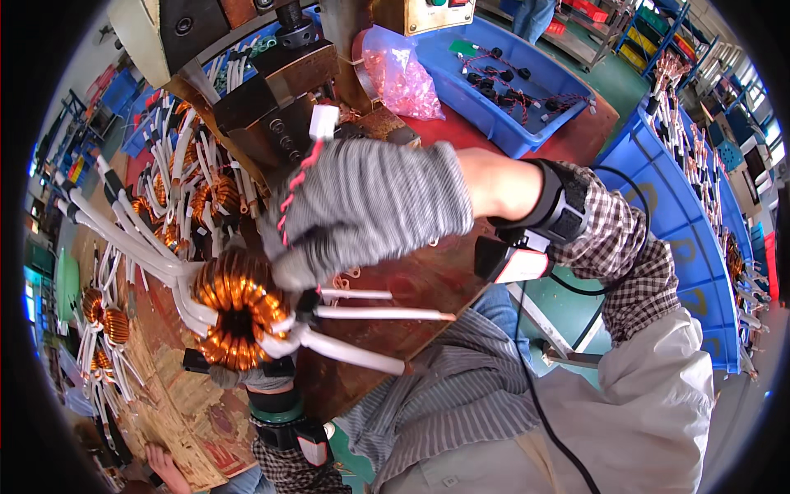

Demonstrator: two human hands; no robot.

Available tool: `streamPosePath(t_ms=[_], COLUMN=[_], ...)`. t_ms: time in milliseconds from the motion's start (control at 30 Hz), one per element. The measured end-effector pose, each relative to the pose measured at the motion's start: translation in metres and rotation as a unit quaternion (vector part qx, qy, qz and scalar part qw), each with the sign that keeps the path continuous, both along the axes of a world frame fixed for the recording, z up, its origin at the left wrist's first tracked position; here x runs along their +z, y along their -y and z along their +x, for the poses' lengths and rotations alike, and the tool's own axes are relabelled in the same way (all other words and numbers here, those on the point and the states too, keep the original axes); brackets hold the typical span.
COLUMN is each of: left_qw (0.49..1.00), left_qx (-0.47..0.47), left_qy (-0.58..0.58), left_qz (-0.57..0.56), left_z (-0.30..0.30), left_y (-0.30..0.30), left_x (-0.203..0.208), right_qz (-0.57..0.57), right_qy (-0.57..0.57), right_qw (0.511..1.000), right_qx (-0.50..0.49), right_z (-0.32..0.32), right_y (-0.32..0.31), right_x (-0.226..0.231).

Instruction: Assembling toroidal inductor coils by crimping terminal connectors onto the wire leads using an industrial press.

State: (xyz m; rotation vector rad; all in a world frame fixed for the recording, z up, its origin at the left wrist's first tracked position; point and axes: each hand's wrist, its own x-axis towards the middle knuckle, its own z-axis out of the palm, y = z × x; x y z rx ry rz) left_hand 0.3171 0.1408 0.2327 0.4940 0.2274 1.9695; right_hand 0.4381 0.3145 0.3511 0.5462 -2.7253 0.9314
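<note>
A ring-shaped copper-wound coil (262,290) with thick white-sleeved leads is held up in front of me. My left hand (267,377), in a grey glove, grips it from below; most of its fingers are hidden behind the coil. My right hand (374,198), in a grey striped glove and slightly blurred, is closed at the coil's upper right side. A red twisted wire lead (288,198) runs along its fingers, with a white connector (324,122) standing up at its end. The lead's lower end is hidden by the fingers. White-sleeved leads (383,314) stick out to the right.
A metal press (284,82) stands just beyond my hands. More copper coils (216,198) with white leads are heaped at left. A blue bin (514,136) holds twisted wire leads, beside a pink plastic bag (399,78). Another person's hand (167,468) shows at lower left.
</note>
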Motion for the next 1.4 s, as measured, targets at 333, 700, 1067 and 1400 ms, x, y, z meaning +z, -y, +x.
streamPosePath(t_ms=[333,700,1067,1400], left_qw=[0.988,0.940,0.985,0.986], left_qx=[-0.113,0.179,0.105,0.073], left_qy=[-0.078,-0.215,-0.009,-0.063], left_qz=[-0.070,0.195,0.136,0.136], left_z=[0.025,-0.035,-0.040,-0.056], left_y=[-0.002,0.012,0.020,0.030], left_x=[0.028,0.017,0.017,0.007], right_qz=[0.057,0.276,0.190,0.164], right_qy=[0.091,-0.072,0.006,0.029], right_qw=[0.979,0.940,0.949,0.952], right_qx=[-0.176,-0.186,-0.251,-0.257], right_z=[-0.037,0.020,0.004,0.008], right_y=[0.017,0.006,0.021,0.019], right_x=[-0.080,-0.096,-0.107,-0.100])
